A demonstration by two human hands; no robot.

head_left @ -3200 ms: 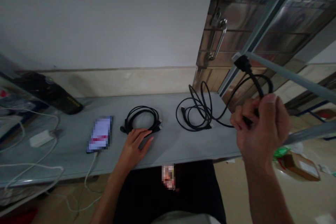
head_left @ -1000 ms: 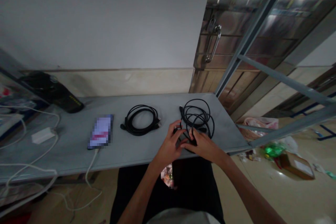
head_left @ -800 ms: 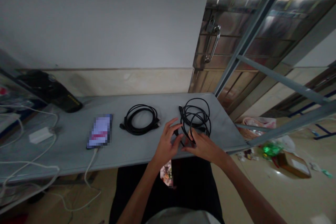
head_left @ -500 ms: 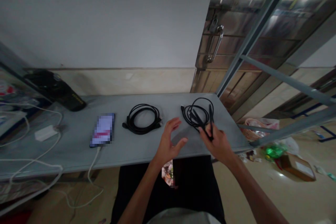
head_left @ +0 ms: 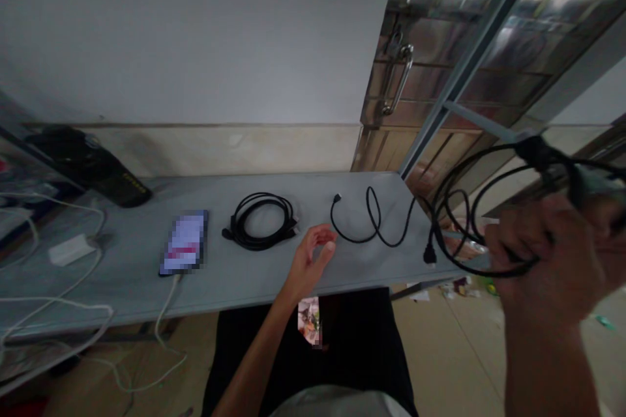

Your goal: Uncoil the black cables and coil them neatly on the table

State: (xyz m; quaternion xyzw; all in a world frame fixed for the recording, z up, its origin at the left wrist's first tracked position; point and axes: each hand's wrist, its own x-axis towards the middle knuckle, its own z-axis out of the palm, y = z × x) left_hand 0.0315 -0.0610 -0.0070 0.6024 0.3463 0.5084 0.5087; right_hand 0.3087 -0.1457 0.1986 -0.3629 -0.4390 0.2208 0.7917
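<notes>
Pale wall [head_left: 195, 32] filled upper left; metal door [head_left: 440, 39] with pull handle [head_left: 403, 81] stood upper right; beige tiled floor [head_left: 450, 358] lay lower right.

Past the tabletop's [head_left: 308, 199] right edge, the right hand [head_left: 552, 254] holds a looped cable [head_left: 434, 215] (part lies on the surface); the left hand [head_left: 313, 255] hovers by the front edge, near a coiled cable [head_left: 259, 245].

Over the front of the table [head_left: 313, 189], the left hand [head_left: 313, 254] hangs loosely cupped, thumb apart from the curled fingers. Beyond the table's right end, the right hand [head_left: 552, 254], blurred, is raised with fingers folded tight.
</notes>
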